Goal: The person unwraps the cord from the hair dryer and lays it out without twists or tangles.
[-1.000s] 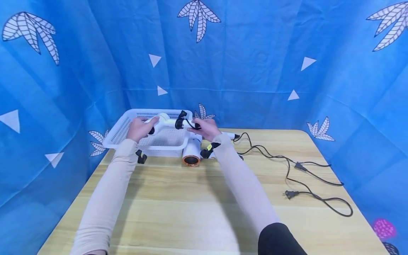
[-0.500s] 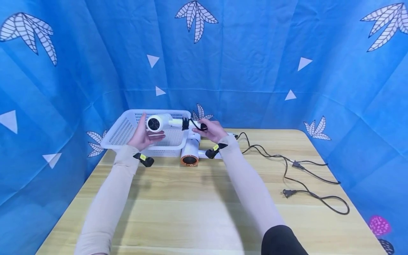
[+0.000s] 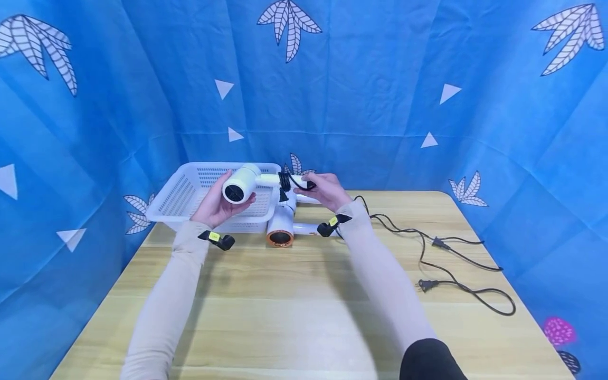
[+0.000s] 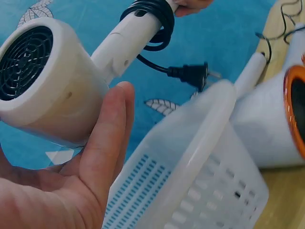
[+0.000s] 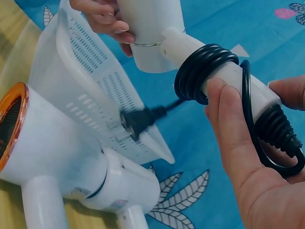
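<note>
A white hair dryer (image 3: 248, 178) is held up over the right part of a white perforated basket (image 3: 209, 226). Its round black grille (image 4: 26, 62) faces the near left side. My left hand (image 3: 216, 203) holds the barrel, thumb above and fingers beneath. At the other end, my right hand (image 3: 330, 191) grips the handle between thumb and fingers. The black cord (image 5: 202, 71) is coiled round that handle, and its plug (image 5: 138, 120) hangs loose beside the basket's rim. Part of the handle's end is covered by my right hand in the head view.
Right of the basket lies a white hair dryer with a copper-coloured rim (image 3: 280, 238); another white dryer (image 5: 128, 183) lies behind it, partly hidden. Black cords trail right across the wooden table (image 3: 285, 311), ending in two plugs (image 3: 427, 285). Blue patterned cloth (image 3: 370, 105) surrounds the table.
The held hair dryer has turned so its grille shows toward the viewer. My left hand has moved from atop the barrel, opened beside it, then closed round it. The right hand shifted slightly right.
</note>
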The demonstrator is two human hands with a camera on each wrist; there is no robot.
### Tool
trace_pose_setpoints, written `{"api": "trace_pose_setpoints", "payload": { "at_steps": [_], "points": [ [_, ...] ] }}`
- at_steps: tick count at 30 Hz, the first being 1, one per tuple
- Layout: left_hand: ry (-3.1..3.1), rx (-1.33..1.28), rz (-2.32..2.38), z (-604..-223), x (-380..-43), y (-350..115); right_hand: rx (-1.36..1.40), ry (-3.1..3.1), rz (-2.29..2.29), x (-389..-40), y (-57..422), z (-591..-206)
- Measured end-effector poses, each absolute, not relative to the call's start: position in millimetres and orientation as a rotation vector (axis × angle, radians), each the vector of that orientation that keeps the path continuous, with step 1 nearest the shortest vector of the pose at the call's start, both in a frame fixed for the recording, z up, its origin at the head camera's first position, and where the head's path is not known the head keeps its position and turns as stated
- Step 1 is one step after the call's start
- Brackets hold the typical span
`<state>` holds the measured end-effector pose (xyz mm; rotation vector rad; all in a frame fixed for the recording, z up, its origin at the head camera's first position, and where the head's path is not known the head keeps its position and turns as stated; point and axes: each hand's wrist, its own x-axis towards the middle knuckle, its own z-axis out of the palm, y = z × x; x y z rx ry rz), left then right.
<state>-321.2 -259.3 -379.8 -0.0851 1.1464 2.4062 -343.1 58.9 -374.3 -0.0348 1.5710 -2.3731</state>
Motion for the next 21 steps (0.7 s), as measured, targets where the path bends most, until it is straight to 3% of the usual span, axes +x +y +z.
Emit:
{"api": "trace_pose_setpoints", "payload": {
  "at_steps": [21],
  "points": [
    [1.546,0.103,2.177,-383,-291,-215,-0.174,1.633,-2.351,-303,121,-380]
  ]
}}
